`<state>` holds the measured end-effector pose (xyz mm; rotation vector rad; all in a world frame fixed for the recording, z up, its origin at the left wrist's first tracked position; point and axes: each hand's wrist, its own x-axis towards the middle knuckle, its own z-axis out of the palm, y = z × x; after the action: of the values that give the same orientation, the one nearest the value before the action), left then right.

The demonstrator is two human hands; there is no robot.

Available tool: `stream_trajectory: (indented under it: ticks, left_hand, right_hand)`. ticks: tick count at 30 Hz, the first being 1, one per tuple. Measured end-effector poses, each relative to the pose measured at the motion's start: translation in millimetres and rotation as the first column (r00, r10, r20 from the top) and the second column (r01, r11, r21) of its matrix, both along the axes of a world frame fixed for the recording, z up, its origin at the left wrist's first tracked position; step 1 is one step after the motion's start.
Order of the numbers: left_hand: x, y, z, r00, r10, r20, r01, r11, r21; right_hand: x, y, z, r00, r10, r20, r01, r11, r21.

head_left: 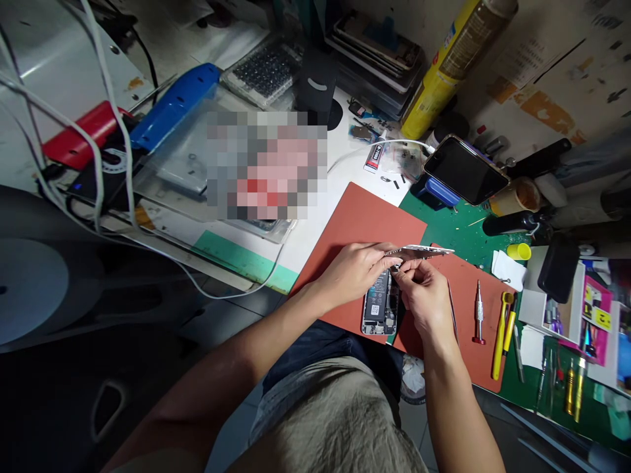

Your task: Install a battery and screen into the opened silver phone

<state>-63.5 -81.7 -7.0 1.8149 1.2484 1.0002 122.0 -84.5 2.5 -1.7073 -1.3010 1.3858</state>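
An opened smartphone [377, 302], its battery and inner parts bare, lies on the reddish-brown mat [355, 223] near the table's front edge. At its far end the phone's screen panel [424, 250] is lifted and seen nearly edge-on. My left hand [351, 274] comes from the left, its fingers closed on the left part of the panel. My right hand [424, 294] is closed in a pinch under the panel, by the phone's upper end. The two hands' fingertips almost meet there; whatever my right fingers hold is too small to make out.
To the right lie a screwdriver [479, 312], yellow-handled tools [501, 335] and small boxes of parts [594, 309]. Beyond the mat, another phone [466, 169] leans on a stand, with a cable attached. At left are a blue tool [177, 105], a red one and loose white cables [207, 292].
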Motion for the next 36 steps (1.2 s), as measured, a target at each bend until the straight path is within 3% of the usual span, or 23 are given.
stream_trajectory:
  ticks: [36]
  left_hand:
    - [0.6,-0.3,-5.6,1.0,0.006,0.015,-0.006,1.0,0.023]
  right_hand:
    - [1.2,-1.0,-1.8,1.0,0.011,-0.007,-0.011,1.0,0.021]
